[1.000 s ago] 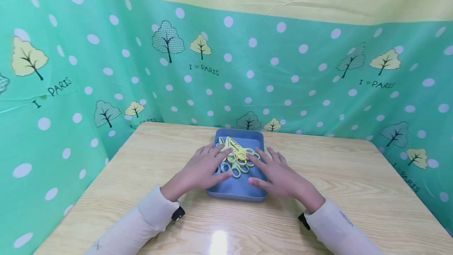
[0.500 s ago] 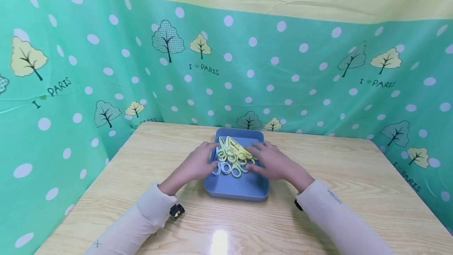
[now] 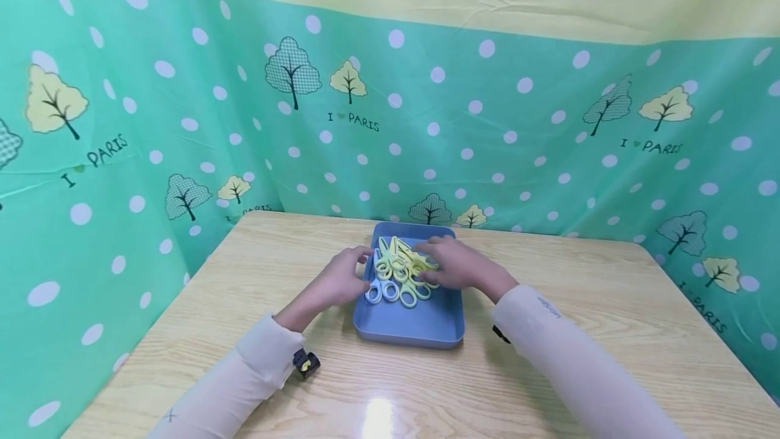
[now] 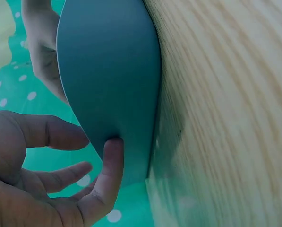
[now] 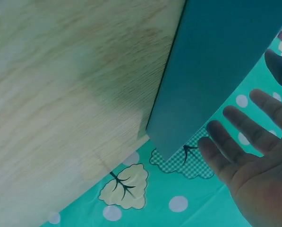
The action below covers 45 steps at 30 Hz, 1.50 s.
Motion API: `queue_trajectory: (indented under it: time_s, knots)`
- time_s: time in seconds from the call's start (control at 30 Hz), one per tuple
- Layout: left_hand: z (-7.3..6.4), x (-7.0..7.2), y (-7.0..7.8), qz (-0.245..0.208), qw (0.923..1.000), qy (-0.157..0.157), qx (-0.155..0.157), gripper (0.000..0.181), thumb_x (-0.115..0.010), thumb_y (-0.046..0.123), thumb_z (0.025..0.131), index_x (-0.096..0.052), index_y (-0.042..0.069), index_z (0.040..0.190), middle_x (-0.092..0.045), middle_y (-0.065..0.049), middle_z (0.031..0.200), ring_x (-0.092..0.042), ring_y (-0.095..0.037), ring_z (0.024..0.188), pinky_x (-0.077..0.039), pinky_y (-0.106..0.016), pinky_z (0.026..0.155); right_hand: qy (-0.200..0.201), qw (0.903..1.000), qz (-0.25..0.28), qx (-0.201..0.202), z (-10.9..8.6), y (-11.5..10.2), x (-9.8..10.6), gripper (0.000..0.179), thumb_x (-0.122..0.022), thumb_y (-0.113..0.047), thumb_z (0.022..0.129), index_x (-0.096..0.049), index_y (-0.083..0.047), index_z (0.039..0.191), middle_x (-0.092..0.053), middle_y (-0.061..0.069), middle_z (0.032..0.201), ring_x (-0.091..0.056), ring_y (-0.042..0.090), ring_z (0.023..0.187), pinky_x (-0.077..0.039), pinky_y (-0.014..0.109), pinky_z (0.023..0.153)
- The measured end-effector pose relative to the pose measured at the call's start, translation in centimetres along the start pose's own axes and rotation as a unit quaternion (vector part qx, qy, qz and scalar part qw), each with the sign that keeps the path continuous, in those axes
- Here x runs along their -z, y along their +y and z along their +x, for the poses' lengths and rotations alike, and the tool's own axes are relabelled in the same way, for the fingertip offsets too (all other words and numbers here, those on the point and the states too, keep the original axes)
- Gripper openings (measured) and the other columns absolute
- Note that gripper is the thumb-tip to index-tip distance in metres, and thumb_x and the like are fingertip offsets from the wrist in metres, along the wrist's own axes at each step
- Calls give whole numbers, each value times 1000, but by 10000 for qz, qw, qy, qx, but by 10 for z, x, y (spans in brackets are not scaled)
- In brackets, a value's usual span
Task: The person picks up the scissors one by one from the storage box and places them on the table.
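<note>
A blue rectangular tray (image 3: 408,340) holds a heap of scissors with ring handles. Yellow scissors (image 3: 420,264) lie at the right of the heap, green scissors (image 3: 407,295) in the middle, and blue scissors (image 3: 378,281) at the left. My left hand (image 3: 340,282) is at the tray's left side; in the left wrist view one bent finger (image 4: 114,161) touches the outer wall while the thumb is at the rim. My right hand (image 3: 456,263) reaches over the right rim, fingertips by the yellow scissors. In the right wrist view its fingers (image 5: 252,132) are spread and hold nothing.
The tray stands on a light wooden table (image 3: 292,242). Behind and on both sides hangs a green curtain (image 3: 518,154) with white dots and printed trees. Small black wrist cameras (image 3: 306,362) show below the sleeves.
Both hands have drawn back from over the heap toward the tray's sides, the right hand moving farther up. More of the scissors now shows. The tray stays almost where it was.
</note>
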<state>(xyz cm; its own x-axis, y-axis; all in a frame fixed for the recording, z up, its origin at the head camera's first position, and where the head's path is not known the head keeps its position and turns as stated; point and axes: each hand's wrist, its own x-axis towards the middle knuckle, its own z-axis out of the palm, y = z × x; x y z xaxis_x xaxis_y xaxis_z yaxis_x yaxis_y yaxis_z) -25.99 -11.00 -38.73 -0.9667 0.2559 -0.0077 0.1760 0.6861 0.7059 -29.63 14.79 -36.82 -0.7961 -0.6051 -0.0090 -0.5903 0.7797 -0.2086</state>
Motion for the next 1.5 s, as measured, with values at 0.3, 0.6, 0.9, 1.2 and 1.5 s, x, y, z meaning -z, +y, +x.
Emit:
queue_trajectory:
  time_s: [0.3,0.6,0.9,1.2,1.5]
  knots:
    - [7,1,-9,-1048,9922,-254,618,76,-61,-14,76,-47,1,149,-57,-20,130,-66,-24,82,-60,-32,61,-470,9986,-107,205,15,-10,-1,57,-73,-27,94,-57,-8,146,-59,18,141,-56,36,128,-47,53,108]
    - [10,4,-15,-1814,9785,-464,871,75,-64,-13,76,-47,-3,148,-55,-21,125,-66,-27,79,-62,-35,64,-675,9974,-237,70,23,-14,2,51,-74,-23,93,-62,-7,140,-63,16,126,-62,28,109,-54,46,97]
    - [11,5,-17,-1888,9763,-507,932,74,-64,-13,76,-49,0,147,-56,-19,123,-66,-27,77,-62,-35,63,-885,9956,-294,-110,28,-14,1,37,-70,-23,95,-70,-12,130,-65,11,122,-60,27,111,-52,46,99]
    - [11,4,-15,-1856,9760,-548,1000,75,-63,-14,76,-48,0,148,-54,-18,124,-65,-26,84,-61,-34,62,-943,9945,-145,-421,31,-14,-4,36,-71,-23,94,-71,-15,129,-64,10,129,-52,36,127,-45,52,108]
    - [10,4,-15,-1803,9774,-553,954,73,-63,-14,77,-48,-1,148,-55,-19,124,-65,-26,82,-62,-35,63,-1108,9925,-179,-482,36,-15,-2,31,-75,-28,92,-72,-19,122,-66,6,127,-53,33,125,-42,52,108]
